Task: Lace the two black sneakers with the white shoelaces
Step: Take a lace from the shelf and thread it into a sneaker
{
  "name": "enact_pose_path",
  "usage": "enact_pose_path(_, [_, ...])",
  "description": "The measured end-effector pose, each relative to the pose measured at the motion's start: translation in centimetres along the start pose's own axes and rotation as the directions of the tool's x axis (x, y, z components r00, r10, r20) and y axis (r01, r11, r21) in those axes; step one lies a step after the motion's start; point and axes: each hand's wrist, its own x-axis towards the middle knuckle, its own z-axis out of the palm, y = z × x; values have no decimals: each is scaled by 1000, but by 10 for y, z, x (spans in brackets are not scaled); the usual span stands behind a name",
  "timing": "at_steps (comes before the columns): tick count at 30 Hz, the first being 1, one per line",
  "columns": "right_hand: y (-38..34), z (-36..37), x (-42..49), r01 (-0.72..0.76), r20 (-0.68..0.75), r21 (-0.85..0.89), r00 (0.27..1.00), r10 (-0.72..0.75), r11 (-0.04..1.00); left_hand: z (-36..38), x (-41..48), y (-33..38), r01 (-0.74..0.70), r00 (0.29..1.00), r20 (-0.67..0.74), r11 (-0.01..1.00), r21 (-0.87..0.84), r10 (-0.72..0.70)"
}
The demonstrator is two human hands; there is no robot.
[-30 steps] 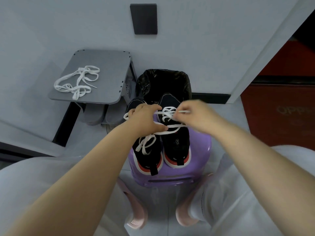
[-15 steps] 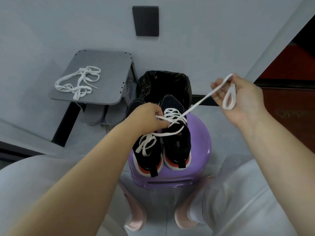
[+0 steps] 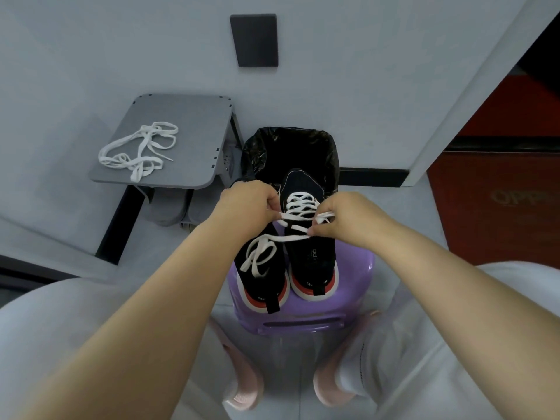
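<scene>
Two black sneakers stand side by side on a purple stool (image 3: pixel 348 301), toes away from me. The right sneaker (image 3: pixel 313 256) carries several crossings of a white shoelace (image 3: pixel 301 204) over its tongue. My left hand (image 3: pixel 247 204) pinches one end of that lace at the shoe's left side. My right hand (image 3: pixel 348 218) pinches the other end at the right side. A loose length of the lace trails left and lies looped on the left sneaker (image 3: pixel 260 277), which shows no threaded lace. A second white shoelace (image 3: pixel 139 151) lies tangled on the grey side table (image 3: pixel 194 140).
A black-lined waste bin (image 3: pixel 291 147) stands right behind the stool, against the wall. The grey side table is to the left. A red cabinet (image 3: pixel 497 201) is at the right. My knees and pink slippers (image 3: pixel 245 386) flank the stool below.
My right hand had pulled the lace end far out to the upper right; it has come back down to the right sneaker and pinches the lace there. My left hand stayed by the shoe.
</scene>
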Motion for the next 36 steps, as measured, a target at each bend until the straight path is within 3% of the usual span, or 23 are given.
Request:
enact_pose_path(5, [3, 3, -3, 46, 7, -69, 999, -46, 997, 8, 0, -3, -21, 985, -175, 999, -37, 14])
enact_pose_path(9, [8, -16, -8, 31, -106, 27, 994, -28, 999, 17, -4, 2, -12, 952, -306, 999, 47, 26])
enact_pose_path(16, [30, -29, -11, -90, -104, 126, 989, 103, 988, 31, -8, 8, -110, 974, -163, 960, 258, 156])
enact_pose_path(20, [33, -32, -11, -115, -157, 145, 978, 138, 983, 32, -12, 10, -144, 975, -140, 973, 178, 170])
enact_pose_path(25, [35, -32, -12, -140, -127, 140, 979, 158, 980, 32, -14, 6, 11, 972, -231, 975, 220, 41])
enact_pose_path(28, [37, -39, -13, -177, -200, 108, 960, 196, 978, 35, -14, 8, -67, 975, -190, 967, 247, 116])
enact_pose_path(31, [32, -33, -13, -171, -146, 67, 973, 179, 983, 40, -14, 11, -154, 967, -158, 954, 259, 199])
enact_pose_path(33, [32, -31, -12, -184, -143, 88, 970, 195, 979, 40, -14, 9, -127, 974, -151, 959, 253, 169])
enact_pose_path(36, [35, -41, -12, -207, -263, 193, 931, 254, 959, 36, -14, 11, -87, 980, -167, 989, 120, 107])
